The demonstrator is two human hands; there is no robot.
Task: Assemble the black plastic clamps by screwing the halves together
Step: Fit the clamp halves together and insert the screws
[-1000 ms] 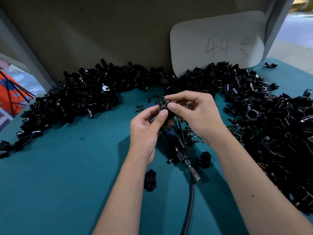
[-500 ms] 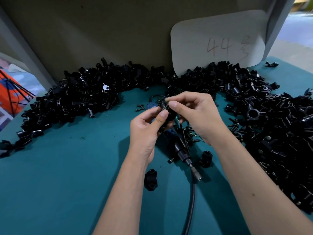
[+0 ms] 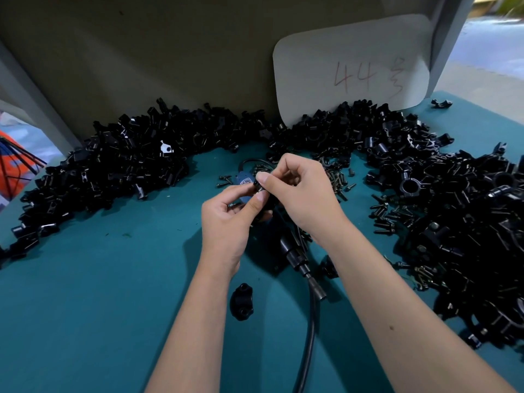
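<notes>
Both hands pinch one black clamp [image 3: 265,198] above table [image 3: 85,307] centre: left hand [image 3: 229,222] grips it from below with thumb and fingers, right hand [image 3: 300,194] pinches its top. Left pile [image 3: 113,165] along far wall. Loose half [image 3: 241,301] near, between forearms. Driver [image 3: 295,255] under hands. Screws [image 3: 385,214] right, touching right pile [image 3: 453,208].

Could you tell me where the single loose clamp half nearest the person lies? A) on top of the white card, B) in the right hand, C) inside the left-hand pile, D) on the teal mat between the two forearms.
D: the clamp half lies alone on the teal mat, between the forearms.
</notes>
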